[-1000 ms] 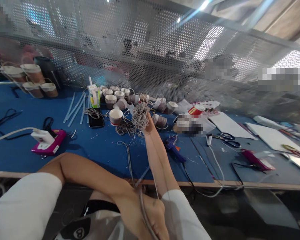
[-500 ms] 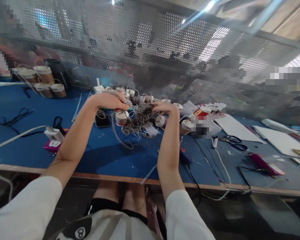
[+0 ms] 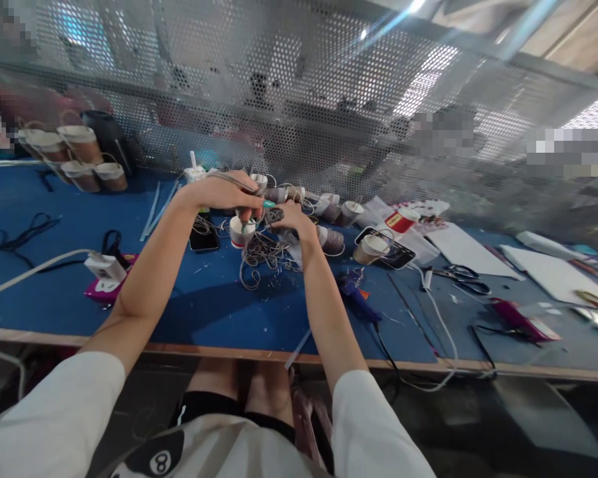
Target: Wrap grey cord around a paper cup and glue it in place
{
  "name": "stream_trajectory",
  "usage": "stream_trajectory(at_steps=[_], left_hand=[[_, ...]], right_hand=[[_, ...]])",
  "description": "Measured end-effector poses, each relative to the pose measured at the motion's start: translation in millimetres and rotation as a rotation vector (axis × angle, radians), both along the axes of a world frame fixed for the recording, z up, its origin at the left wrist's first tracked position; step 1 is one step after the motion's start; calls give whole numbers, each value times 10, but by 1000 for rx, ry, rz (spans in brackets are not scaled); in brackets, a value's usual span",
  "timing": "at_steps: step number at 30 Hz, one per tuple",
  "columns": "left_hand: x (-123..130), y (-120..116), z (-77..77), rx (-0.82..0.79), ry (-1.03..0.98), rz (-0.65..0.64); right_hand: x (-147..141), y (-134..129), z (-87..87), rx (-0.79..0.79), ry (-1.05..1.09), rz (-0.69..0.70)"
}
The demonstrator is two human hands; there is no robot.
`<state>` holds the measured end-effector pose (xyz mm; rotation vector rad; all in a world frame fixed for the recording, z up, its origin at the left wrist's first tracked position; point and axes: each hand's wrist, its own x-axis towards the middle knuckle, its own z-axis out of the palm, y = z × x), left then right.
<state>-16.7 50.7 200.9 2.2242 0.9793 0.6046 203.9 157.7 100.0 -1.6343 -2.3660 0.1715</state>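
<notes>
My left hand [image 3: 232,191] is closed, with a small teal tool [image 3: 268,204] showing at its fingertips; its kind is hard to make out. Grey cord runs over the back of this hand. Just under its fingers stands a white cup-shaped container [image 3: 242,234] with a red base. My right hand [image 3: 290,216] is close beside the left, its fingers closed on grey cord. Below both hands, the tangled grey cord [image 3: 264,251] spreads over the blue table. The fingertips of both hands are partly hidden.
Cord-wrapped cups [image 3: 329,239] stand around my hands. A black phone [image 3: 203,239] lies at left, a blue glue gun [image 3: 361,299] at right. Scissors [image 3: 461,275] and white boards lie further right. More handled cups [image 3: 82,143] are stacked at far left, before a perforated metal screen [image 3: 299,99].
My right hand has moved left, close to my left hand. The lifted bunch of cord has come down and shifted left. My left hand has moved slightly right.
</notes>
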Motion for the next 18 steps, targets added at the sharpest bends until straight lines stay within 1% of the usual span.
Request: stream_trajectory(at_steps=[2,3,6,8,10,12,15,18], left_hand=[[-53,27,-11,3,-34,36],[-75,26,-11,-5,-78,22],[-113,-15,6,-56,-256,-97],[-121,-47,19,-81,-350,-164],[-123,-61,20,-73,-410,-177],[-117,-50,5,-43,-461,-95],[-82,7,-41,11,-575,96],[8,96,-99,78,-615,154]], right_hand=[[74,52,-32,-2,1,-46],[101,73,-25,2,6,-61],[124,111,12,4,25,-92],[111,104,3,-10,27,-107],[94,76,-37,-32,15,-114],[79,42,-83,-31,2,-122],[69,19,-115,25,20,-129],[98,58,-73,81,102,-140]])
